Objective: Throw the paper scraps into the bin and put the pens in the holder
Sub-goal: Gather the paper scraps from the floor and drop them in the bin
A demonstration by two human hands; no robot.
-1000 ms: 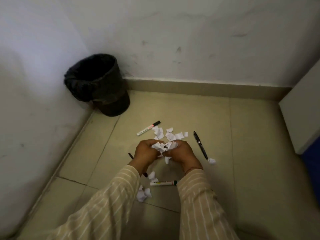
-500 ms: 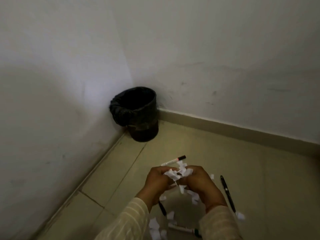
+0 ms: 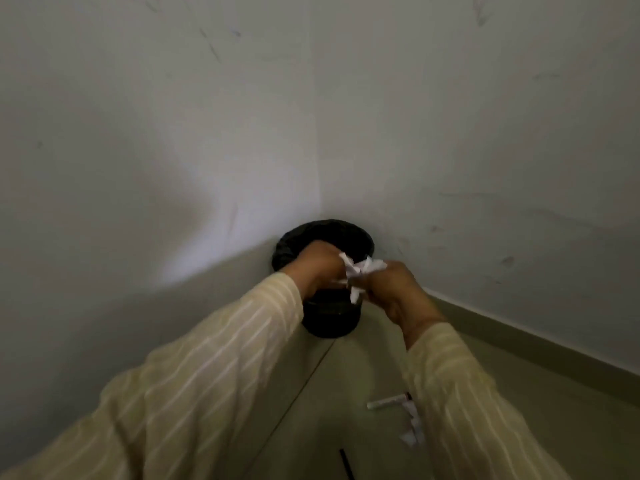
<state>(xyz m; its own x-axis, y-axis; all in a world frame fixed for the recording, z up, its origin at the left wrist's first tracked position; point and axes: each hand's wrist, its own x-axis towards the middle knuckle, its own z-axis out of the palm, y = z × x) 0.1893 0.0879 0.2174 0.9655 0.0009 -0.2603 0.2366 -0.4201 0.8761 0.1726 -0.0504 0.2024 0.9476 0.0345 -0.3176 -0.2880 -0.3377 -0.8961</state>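
Head view: the left hand (image 3: 317,268) and right hand (image 3: 393,287) are cupped together, closed around a bunch of paper scraps (image 3: 358,271). The black-lined bin (image 3: 325,233) stands in the wall corner just beyond and below them; the left hand is already over its mouth, the right nearer the rim. More scraps (image 3: 412,433) and a marker (image 3: 388,401) lie on the floor behind

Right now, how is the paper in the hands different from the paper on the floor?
The held paper scraps are bunched between the left hand and right hand, up by the black bin. The floor scraps lie loose and flat beside the white marker, untouched. The held bunch looks bigger. Both are white torn paper.
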